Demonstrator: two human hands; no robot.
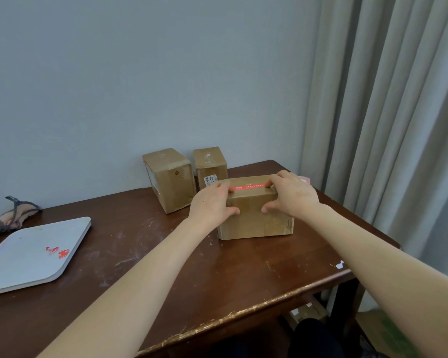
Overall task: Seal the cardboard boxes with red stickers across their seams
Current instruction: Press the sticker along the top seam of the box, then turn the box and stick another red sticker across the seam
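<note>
A cardboard box [255, 218] stands on the brown wooden table [192, 267] right of centre. A red sticker [248, 187] runs along the seam on its top. My left hand [212, 202] holds the box's left end, fingers on the sticker's left end, thumb on the front face. My right hand [292, 193] holds the right end the same way, fingers pressing the sticker's right end, thumb on the front. Two more cardboard boxes stand upright behind, one [171, 180] to the left and a narrower one [210, 164] with a white label.
A white board [31, 251] with red sticker pieces [57, 251] lies at the table's left. A grey and tan bundle [11, 215] sits behind it by the wall. Grey curtains [386, 112] hang on the right. A pink thing [304, 180] peeks from behind my right hand.
</note>
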